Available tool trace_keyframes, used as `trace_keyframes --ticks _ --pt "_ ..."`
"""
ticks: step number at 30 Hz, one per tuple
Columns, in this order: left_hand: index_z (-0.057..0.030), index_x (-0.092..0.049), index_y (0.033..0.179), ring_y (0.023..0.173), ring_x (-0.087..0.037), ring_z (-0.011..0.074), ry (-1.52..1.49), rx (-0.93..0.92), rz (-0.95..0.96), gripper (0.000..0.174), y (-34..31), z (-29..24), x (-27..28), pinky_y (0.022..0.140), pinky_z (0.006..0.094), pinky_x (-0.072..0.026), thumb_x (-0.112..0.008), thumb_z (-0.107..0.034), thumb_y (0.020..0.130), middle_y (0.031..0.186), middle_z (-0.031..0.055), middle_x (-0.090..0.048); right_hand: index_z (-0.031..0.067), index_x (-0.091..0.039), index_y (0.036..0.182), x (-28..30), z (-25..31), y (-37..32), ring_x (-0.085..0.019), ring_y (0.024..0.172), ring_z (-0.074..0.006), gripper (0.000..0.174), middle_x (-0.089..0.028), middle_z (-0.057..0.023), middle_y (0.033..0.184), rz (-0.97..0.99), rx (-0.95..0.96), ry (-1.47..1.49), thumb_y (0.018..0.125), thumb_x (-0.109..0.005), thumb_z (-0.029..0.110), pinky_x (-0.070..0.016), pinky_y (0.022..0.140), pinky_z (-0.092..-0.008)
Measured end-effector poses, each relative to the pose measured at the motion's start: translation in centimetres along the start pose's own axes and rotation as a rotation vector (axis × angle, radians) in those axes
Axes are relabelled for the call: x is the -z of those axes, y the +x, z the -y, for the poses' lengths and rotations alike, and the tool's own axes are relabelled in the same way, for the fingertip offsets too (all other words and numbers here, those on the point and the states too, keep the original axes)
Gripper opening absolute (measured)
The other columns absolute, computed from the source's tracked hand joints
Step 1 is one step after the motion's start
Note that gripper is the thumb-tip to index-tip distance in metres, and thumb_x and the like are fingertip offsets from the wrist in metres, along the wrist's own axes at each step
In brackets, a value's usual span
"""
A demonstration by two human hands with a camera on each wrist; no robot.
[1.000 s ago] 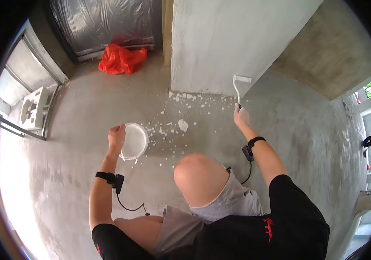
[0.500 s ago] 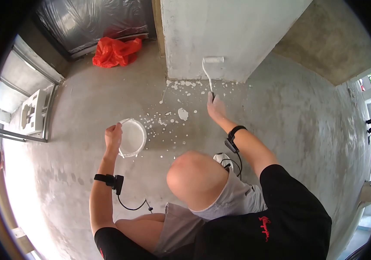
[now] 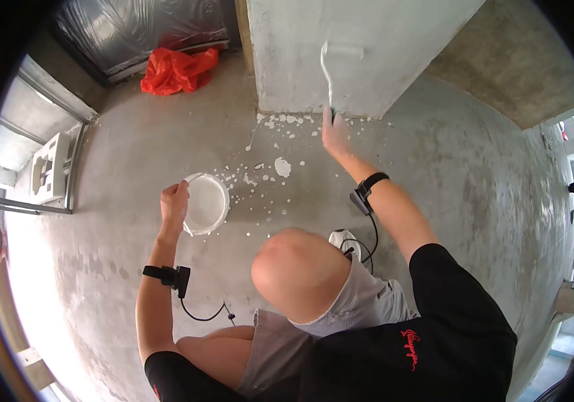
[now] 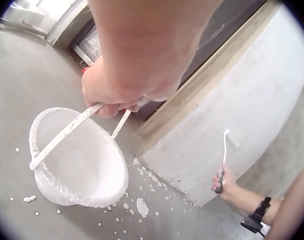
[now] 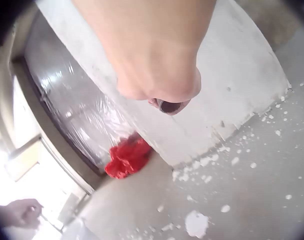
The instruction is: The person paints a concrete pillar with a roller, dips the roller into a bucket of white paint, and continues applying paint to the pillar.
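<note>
My left hand (image 3: 174, 203) grips the bail handle (image 4: 67, 134) of a white bucket (image 4: 82, 162). White paint coats the bucket's rim and inside, and the bucket leans in the left wrist view. My right hand (image 3: 336, 137) grips the dark handle (image 4: 220, 180) of a paint roller (image 3: 328, 75), arm stretched forward. Its white sleeve (image 4: 233, 139) lies against the pale wall face (image 3: 287, 67), above the wall's bottom edge. In the right wrist view only the handle's hollow end (image 5: 170, 106) shows below the fist; the rest is hidden behind the hand.
White paint splashes (image 3: 282, 167) dot the concrete floor (image 3: 133, 147) along the wall's foot. A red plastic bag (image 3: 178, 70) lies by the plastic-covered opening (image 3: 146, 30). A white block-like object (image 3: 50, 167) stands at the left. My bent knee (image 3: 297, 275) is between my arms.
The paint roller has shifted left, then travelled up the wall with my right hand. My left hand stays at the bucket's handle with little movement.
</note>
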State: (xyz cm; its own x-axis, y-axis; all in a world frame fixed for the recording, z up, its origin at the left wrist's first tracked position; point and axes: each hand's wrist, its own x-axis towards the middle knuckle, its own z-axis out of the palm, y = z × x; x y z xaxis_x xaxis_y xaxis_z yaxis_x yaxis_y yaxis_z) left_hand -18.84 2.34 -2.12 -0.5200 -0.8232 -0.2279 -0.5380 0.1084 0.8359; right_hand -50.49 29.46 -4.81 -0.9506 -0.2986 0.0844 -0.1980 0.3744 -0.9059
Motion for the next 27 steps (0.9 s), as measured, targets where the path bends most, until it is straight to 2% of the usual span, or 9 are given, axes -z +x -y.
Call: trace_keyframes --ticks 5,8,11,13,16,19,21,24,27 --pt "-0.0039 -0.052 0.062 0.041 -0.032 0.0087 0.001 0.003 -0.012 0.033 0.6 0.3 -0.5 0.038 0.0287 -0.0262 -0.058 -0.03 0.081 0.052 -0.002 -0.038 -0.008 -0.058 0.087 -1.4 -10.8 -1.6 -0.06 0.088 -0.0486 0.059 -0.063 -0.0321 0.085 0.096 -0.165 -0.299 0.097 -0.036 0.046 -0.0465 0.074 -0.0519" --pt "-0.0041 -0.051 0.062 0.041 -0.033 0.0089 0.026 0.042 -0.005 0.033 0.2 -0.2 -0.2 0.038 0.0289 -0.0265 -0.058 -0.03 0.081 0.053 -0.0018 -0.039 -0.0088 -0.059 0.091 -1.3 -10.2 -2.2 -0.059 0.093 -0.0504 0.062 -0.061 -0.0352 0.092 0.173 -0.245 -0.343 0.098 -0.033 0.048 -0.0458 0.078 -0.0532" --pt "-0.0043 -0.051 0.062 0.043 -0.034 0.0091 0.03 0.058 0.011 0.033 -0.1 -0.7 -0.1 0.039 0.0289 -0.0269 -0.058 -0.03 0.081 0.053 -0.0014 -0.039 -0.0088 -0.059 0.092 -2.0 -7.1 -2.6 -0.059 0.091 -0.0502 0.061 -0.061 -0.0352 0.092 0.129 -0.235 -0.382 0.098 -0.033 0.047 -0.0458 0.077 -0.0531" --pt "-0.0013 -0.049 0.06 0.051 -0.035 0.0098 0.046 0.101 -0.016 0.035 -0.4 -1.3 -0.1 0.048 0.0314 -0.0305 -0.055 -0.028 0.081 0.056 0.0006 -0.041 -0.0087 -0.058 0.092 -2.3 -5.0 -2.7 -0.06 0.089 -0.05 0.059 -0.061 -0.0346 0.089 0.074 -0.23 -0.398 0.099 -0.034 0.045 -0.0459 0.075 -0.0532" --pt "-0.0017 -0.048 0.06 0.051 -0.034 0.0096 0.057 0.079 -0.013 0.035 -0.6 -1.6 0.0 0.048 0.0314 -0.0303 -0.055 -0.028 0.081 0.056 0.0001 -0.041 -0.0082 -0.057 0.092 -2.2 -2.3 -1.9 -0.061 0.083 -0.0485 0.053 -0.062 -0.0328 0.085 -0.015 -0.127 -0.239 0.099 -0.038 0.04 -0.0466 0.068 -0.0526" --pt "-0.0031 -0.054 0.065 0.044 -0.036 0.0093 0.047 0.083 -0.003 0.034 0.4 -0.3 0.0 0.04 0.0285 -0.0288 -0.059 -0.032 0.082 0.058 0.0 -0.044 -0.0065 -0.056 0.091 -1.7 -1.0 0.1 -0.061 0.076 -0.0472 0.047 -0.061 -0.0306 0.078 -0.115 0.082 -0.327 0.099 -0.041 0.037 -0.0464 0.061 -0.0512" --pt "-0.0034 -0.054 0.065 0.043 -0.036 0.0092 0.05 0.073 -0.009 0.034 0.5 0.2 -0.3 0.039 0.0283 -0.0285 -0.059 -0.032 0.082 0.056 -0.0004 -0.043 -0.0035 -0.056 0.091 -1.3 -0.2 1.3 -0.061 0.07 -0.0462 0.043 -0.062 -0.0271 0.073 -0.259 0.364 -0.308 0.099 -0.04 0.036 -0.0465 0.058 -0.0502" --pt "-0.0039 -0.053 0.064 0.042 -0.035 0.0091 0.055 0.054 -0.012 0.034 0.9 0.8 -0.3 0.039 0.0279 -0.0274 -0.059 -0.032 0.082 0.054 -0.0014 -0.04 -0.0011 -0.055 0.092 -0.6 4.7 0.1 -0.061 0.066 -0.0457 0.042 -0.061 -0.0238 0.068 -0.131 0.236 -0.185 0.099 -0.041 0.038 -0.0468 0.057 -0.0505" --pt "-0.0026 -0.05 0.061 0.046 -0.033 0.0094 0.061 0.079 -0.001 0.035 0.3 0.0 -0.3 0.044 0.0297 -0.0276 -0.057 -0.03 0.082 0.053 -0.0009 -0.038 0.0002 -0.053 0.092 -3.4 5.8 -1.3 -0.061 0.066 -0.045 0.042 -0.062 -0.0234 0.068 -0.086 0.274 -0.163 0.099 -0.042 0.04 -0.047 0.056 -0.0511"
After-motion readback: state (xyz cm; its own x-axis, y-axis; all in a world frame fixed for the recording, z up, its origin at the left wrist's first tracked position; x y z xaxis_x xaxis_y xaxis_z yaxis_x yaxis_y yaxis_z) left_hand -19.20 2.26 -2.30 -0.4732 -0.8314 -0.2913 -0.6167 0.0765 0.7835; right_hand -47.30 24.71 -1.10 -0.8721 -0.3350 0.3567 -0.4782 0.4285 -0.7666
